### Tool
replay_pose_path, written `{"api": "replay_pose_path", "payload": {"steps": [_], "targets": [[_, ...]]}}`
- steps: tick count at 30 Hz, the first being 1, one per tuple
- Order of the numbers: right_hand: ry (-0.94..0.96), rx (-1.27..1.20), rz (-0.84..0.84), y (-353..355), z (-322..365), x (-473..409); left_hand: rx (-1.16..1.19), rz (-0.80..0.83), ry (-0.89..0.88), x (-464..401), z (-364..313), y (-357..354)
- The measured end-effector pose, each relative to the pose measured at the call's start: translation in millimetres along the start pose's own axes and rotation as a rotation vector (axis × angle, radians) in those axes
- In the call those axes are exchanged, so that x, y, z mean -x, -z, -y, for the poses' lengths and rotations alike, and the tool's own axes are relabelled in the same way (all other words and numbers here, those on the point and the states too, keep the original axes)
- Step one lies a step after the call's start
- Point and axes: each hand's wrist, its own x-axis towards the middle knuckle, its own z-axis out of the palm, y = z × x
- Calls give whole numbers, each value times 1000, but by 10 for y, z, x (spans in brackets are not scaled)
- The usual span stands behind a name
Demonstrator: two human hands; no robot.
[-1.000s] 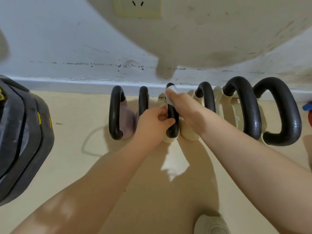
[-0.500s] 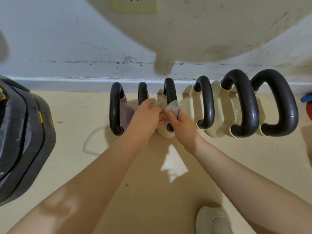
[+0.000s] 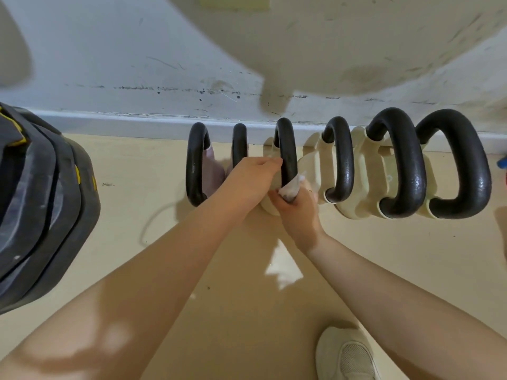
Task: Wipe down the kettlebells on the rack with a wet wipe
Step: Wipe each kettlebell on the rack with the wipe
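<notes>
Several kettlebells with black handles stand in a row along the wall. The third one from the left, a cream kettlebell (image 3: 286,149), is between my hands. My right hand (image 3: 297,212) grips a white wet wipe (image 3: 291,189) wrapped round the near, lower end of its black handle. My left hand (image 3: 251,182) rests against the left side of that handle and the bell's body, fingers bent toward it; whether they curl round it is hidden. To the left stand a pinkish kettlebell (image 3: 196,167) and another (image 3: 239,145); larger cream ones (image 3: 340,160) (image 3: 399,163) (image 3: 463,165) stand to the right.
Stacked black weight plates (image 3: 41,198) fill the left edge. A white baseboard (image 3: 123,120) and scuffed wall run behind the row. My shoe (image 3: 344,355) is on the beige floor at the bottom right. A blue object (image 3: 502,162) peeks in at the far right.
My right hand has slid the wipe from the top of the handle down to its near end. My left hand has stayed at the handle's left side. The view has shifted slightly.
</notes>
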Motion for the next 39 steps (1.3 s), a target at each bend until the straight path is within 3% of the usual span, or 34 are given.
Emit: {"api": "replay_pose_path", "payload": {"steps": [2,4,6,11,14,18,20,24,26,32,37,39], "targets": [[-68,-66,24,17,105,8,-20,-21,-40,13,14,-39],[-155,-298,98,28,184,-13,-75,-45,-69,10,33,-54],[-107,-348,128,55,195,1,-80,-66,-95,-8,69,-57],[-76,86,144,51,-36,139,-12,-85,-136,-77,134,-87],[-54,168,224,109,24,127,-33,-50,-101,-112,119,-72],[-41,-200,318,193,338,87,-173,-69,-126,-133,65,-77],[51,-263,272,191,304,74,-168,-68,-124,-123,70,-73],[58,-365,390,262,209,104,-223,-65,-126,-107,59,-53],[86,-374,423,293,166,144,-255,-61,-135,-82,40,-73],[93,-62,335,151,-157,221,-338,-52,-136,-56,23,-97],[218,-333,348,219,70,316,-277,-7,-80,-110,-38,-59],[187,-399,390,264,108,286,-284,7,-67,-110,-52,-63]]}}
